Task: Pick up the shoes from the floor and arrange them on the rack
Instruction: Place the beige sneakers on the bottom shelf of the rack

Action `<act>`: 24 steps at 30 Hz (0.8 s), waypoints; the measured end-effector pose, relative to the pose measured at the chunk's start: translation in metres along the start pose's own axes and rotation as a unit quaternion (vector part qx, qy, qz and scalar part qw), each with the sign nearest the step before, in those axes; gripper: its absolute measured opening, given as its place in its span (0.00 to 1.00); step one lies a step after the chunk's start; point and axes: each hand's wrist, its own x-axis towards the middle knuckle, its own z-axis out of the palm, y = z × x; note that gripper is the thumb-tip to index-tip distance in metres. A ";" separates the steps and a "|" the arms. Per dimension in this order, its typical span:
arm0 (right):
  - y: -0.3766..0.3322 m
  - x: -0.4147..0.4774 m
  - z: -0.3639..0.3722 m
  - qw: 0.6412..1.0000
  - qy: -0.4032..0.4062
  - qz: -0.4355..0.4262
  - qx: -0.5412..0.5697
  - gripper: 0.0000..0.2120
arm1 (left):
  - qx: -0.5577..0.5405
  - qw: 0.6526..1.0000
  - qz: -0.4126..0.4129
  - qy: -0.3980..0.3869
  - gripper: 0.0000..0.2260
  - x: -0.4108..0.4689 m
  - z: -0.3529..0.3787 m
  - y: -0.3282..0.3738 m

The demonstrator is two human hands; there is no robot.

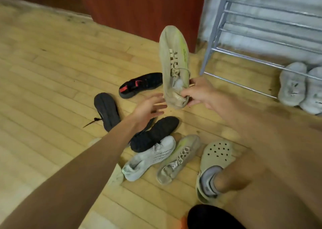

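My right hand point(200, 92) grips the heel of a beige sneaker with a green streak point(175, 54), held in the air with its toe pointing away. My left hand point(149, 106) hovers open just left of that heel, fingers spread. On the floor below lie a matching beige sneaker point(179, 159), a white sneaker point(149, 159), a black shoe sole-up point(155, 133), another black shoe sole-up point(107, 111) and a black shoe with red marks point(141, 85). The grey metal rack point(244, 54) stands at the right, with two pale grey shoes point(294, 84) under its lowest bars.
A red-brown cabinet point(139, 7) stands behind the shoes, left of the rack. My own foot in a beige clog point(214, 160) rests on the wooden floor at the lower right. Bare floorboards stretch to the left.
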 end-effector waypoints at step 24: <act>0.072 -0.042 -0.022 0.996 -0.006 0.069 0.063 0.28 | 0.218 0.953 -0.183 0.103 0.28 -0.033 0.030 -0.250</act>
